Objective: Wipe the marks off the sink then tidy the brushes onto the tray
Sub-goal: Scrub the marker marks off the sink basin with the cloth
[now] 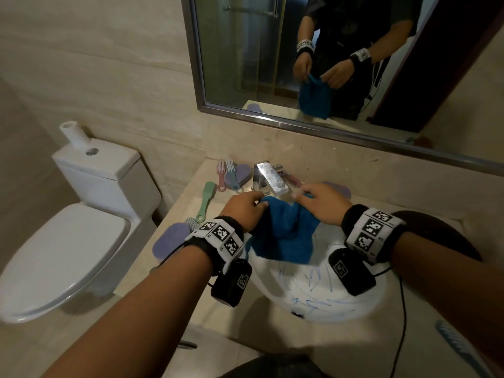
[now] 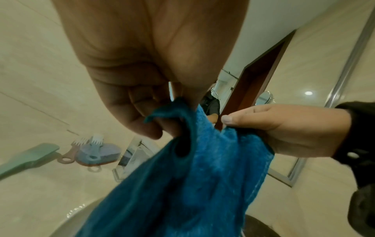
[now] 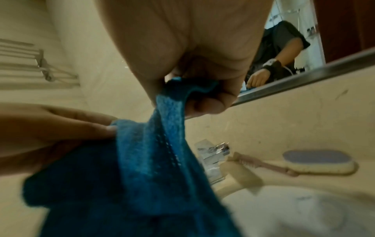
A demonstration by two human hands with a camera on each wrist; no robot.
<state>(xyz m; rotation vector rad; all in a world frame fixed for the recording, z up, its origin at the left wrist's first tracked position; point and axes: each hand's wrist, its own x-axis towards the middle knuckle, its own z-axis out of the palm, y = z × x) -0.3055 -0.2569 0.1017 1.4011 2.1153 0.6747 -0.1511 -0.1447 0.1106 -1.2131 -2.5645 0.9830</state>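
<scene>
Blue cloth [image 1: 283, 233], white sink [image 1: 321, 301] scribbled blue, green brush [image 1: 206, 200], lilac tray [image 1: 169, 242].

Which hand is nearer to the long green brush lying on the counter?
Left. The left hand pinches the blue cloth just right of the green brush; the right hand holds the cloth's other corner, farther right, beyond the faucet.
</scene>
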